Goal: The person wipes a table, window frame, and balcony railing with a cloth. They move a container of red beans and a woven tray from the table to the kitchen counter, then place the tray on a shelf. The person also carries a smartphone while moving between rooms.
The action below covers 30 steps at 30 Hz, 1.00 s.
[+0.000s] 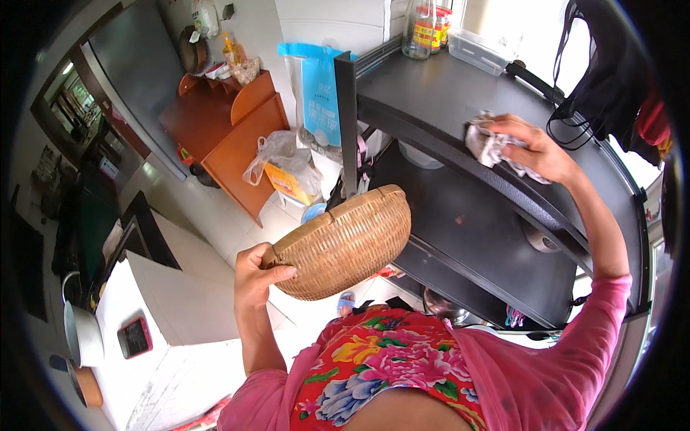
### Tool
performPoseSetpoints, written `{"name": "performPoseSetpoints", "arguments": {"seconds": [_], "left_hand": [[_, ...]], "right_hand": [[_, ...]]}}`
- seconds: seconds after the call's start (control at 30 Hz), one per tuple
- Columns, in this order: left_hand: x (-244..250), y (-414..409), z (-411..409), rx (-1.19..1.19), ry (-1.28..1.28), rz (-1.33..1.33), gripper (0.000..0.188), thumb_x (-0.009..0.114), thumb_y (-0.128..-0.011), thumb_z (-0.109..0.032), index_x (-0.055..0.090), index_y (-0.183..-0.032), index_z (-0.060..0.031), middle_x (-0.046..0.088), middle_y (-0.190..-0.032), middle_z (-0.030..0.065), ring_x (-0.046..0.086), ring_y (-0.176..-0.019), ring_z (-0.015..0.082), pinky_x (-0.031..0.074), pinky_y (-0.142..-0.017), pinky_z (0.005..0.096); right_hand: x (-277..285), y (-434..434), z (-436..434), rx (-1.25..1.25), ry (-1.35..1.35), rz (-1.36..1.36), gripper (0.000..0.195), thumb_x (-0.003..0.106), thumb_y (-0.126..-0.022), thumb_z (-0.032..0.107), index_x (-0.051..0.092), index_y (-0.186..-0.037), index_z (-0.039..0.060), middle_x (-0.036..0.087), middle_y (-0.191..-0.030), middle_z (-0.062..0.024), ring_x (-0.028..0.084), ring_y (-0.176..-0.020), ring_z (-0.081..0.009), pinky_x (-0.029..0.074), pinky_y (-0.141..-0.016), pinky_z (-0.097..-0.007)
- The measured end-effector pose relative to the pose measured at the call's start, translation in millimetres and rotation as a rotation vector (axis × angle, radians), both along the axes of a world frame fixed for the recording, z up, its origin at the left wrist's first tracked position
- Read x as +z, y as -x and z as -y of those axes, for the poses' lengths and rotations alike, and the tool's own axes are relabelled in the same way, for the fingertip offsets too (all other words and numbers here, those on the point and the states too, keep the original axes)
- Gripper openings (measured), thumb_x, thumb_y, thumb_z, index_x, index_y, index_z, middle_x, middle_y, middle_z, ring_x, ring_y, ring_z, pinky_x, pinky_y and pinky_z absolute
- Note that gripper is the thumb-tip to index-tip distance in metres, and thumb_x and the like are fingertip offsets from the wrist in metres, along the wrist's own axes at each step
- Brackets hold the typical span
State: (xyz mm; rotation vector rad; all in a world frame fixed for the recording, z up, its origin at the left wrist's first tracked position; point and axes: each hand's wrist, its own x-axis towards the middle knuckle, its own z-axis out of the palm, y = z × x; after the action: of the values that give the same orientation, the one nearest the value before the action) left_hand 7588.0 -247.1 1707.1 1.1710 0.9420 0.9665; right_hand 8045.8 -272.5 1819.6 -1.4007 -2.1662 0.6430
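My left hand grips the rim of a woven bamboo basket, thumb on its outer wall. The basket is tilted on its side, its weave facing me and its inside hidden. My right hand is closed around a crumpled, pale patterned cloth. That cloth lies against the front edge of the black metal rack's top shelf. Below it, the rack's middle shelf carries a small reddish mark and a metal vessel, partly hidden by the shelf above.
Glass jars and a clear plastic box stand at the top shelf's back. Black cloth hangs at right. A brown wooden cabinet stands at left, a white counter with a phone nearer. A blue package hangs beside the rack.
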Motion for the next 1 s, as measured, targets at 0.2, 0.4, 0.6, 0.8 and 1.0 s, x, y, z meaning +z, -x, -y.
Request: {"name": "performPoseSetpoints", "arguments": {"seconds": [0.2, 0.4, 0.6, 0.8, 1.0], "left_hand": [[-9, 24, 45, 0.136, -0.022, -0.018, 0.027, 0.079, -0.058, -0.006, 0.054, -0.063, -0.003, 0.054, -0.059, 0.0001, 0.046, -0.052, 0.0069, 0.034, -0.05, 0.0213], [-10, 38, 56, 0.306, -0.038, 0.03, 0.029, 0.078, -0.061, -0.008, 0.049, -0.06, -0.0057, 0.046, -0.06, -0.004, 0.037, -0.055, 0.0058, 0.028, -0.052, 0.0212], [-26, 58, 41, 0.517, -0.096, 0.049, 0.034, 0.076, -0.065, -0.007, 0.043, -0.057, -0.0086, 0.038, -0.057, -0.0054, 0.031, -0.054, 0.0065, 0.024, -0.052, 0.022], [-27, 81, 9, 0.554, -0.086, -0.012, 0.025, 0.073, -0.07, -0.01, 0.052, -0.061, -0.0033, 0.049, -0.06, -0.0015, 0.041, -0.056, 0.0068, 0.03, -0.053, 0.0212], [-12, 106, -90, 0.218, -0.07, -0.03, 0.021, 0.072, -0.067, -0.011, 0.055, -0.062, -0.0004, 0.051, -0.059, -0.0002, 0.043, -0.054, 0.0076, 0.03, -0.05, 0.022]], "right_hand": [[6, -26, 89, -0.23, -0.007, 0.101, 0.038, 0.055, -0.084, 0.004, 0.049, -0.121, 0.0049, 0.05, -0.118, -0.0123, 0.047, -0.11, -0.0232, 0.034, -0.094, -0.0307], [0, -45, 123, -0.442, 0.033, 0.057, 0.039, 0.057, -0.085, 0.009, 0.048, -0.122, 0.0012, 0.051, -0.115, -0.0107, 0.047, -0.106, -0.0187, 0.034, -0.093, -0.0275], [-8, -48, 116, -0.47, 0.002, 0.085, 0.043, 0.057, -0.083, 0.006, 0.046, -0.125, 0.001, 0.048, -0.12, -0.0113, 0.046, -0.108, -0.0183, 0.035, -0.093, -0.0282], [3, 20, 130, -0.554, -0.498, 0.544, 0.047, 0.056, -0.08, 0.01, 0.047, -0.126, 0.0058, 0.043, -0.13, -0.0169, 0.042, -0.118, -0.033, 0.034, -0.098, -0.039], [-48, 125, 63, -0.033, -0.014, -0.058, 0.053, 0.065, -0.078, 0.022, 0.047, -0.123, 0.0011, 0.049, -0.123, -0.0183, 0.046, -0.116, -0.0333, 0.037, -0.096, -0.0384]]}}
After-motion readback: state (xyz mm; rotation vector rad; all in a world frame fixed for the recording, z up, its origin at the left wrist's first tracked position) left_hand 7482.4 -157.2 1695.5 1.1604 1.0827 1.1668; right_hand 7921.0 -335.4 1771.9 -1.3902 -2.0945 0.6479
